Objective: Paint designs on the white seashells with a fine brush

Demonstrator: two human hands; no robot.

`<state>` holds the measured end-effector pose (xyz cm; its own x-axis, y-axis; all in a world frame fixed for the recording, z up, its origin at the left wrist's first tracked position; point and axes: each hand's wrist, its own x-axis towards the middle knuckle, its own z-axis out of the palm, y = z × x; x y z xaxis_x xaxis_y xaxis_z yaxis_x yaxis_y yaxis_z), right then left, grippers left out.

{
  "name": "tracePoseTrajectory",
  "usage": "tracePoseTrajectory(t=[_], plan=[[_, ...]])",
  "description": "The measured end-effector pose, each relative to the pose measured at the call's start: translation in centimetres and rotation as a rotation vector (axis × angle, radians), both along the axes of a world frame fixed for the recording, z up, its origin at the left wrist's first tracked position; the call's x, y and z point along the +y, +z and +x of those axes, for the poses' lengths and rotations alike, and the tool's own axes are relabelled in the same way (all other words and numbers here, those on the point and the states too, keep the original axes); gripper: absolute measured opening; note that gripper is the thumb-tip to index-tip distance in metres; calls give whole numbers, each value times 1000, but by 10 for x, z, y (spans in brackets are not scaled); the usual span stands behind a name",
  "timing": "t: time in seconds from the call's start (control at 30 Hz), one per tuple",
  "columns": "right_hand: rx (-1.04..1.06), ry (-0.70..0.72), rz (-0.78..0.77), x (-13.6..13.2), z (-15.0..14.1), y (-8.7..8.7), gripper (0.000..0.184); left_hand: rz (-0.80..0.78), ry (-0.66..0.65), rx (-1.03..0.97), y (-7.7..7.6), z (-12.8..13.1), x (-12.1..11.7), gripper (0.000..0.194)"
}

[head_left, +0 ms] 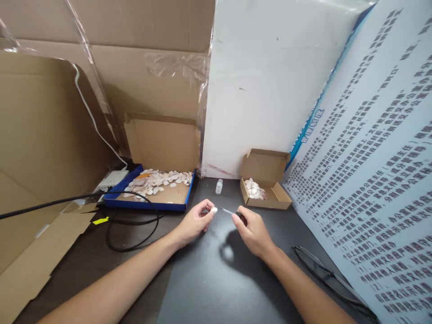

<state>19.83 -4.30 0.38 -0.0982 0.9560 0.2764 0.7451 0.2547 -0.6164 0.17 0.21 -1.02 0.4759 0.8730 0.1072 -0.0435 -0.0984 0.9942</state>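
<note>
Pinched between the thumb and fingers of my left hand (196, 220) is a small white seashell (213, 210). My right hand (254, 229) is closed on the black cap of a thin applicator brush (227, 210), whose tip points left at the shell. A narrow gap seems to lie between tip and shell. Just beyond both hands stands a small clear glass bottle (219, 186) with a pale label, upright on the grey mat (202, 279).
A blue-edged cardboard box (145, 205) of many shells lies at back left; a smaller box (283, 200) with shells stands back right. A black cable (133, 246) loops at left. Eyeglasses (324, 270) lie at right beside the printed panel (381, 148).
</note>
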Motion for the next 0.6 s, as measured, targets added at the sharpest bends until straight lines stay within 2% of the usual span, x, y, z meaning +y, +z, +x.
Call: tracePoseTrajectory(t=[0.17,0.33,0.5,0.6], plan=[[16,77,12,-1,-2,1,53,12,3,17,2,0,0,37],[-9,-4,-4,-1,-1,2,55,23,28,33,2,0,0,38],[14,81,19,-1,-1,2,55,40,26,42,3,0,-1,40],[-15,38,2,-1,-2,1,54,50,28,49,3,0,-1,39]])
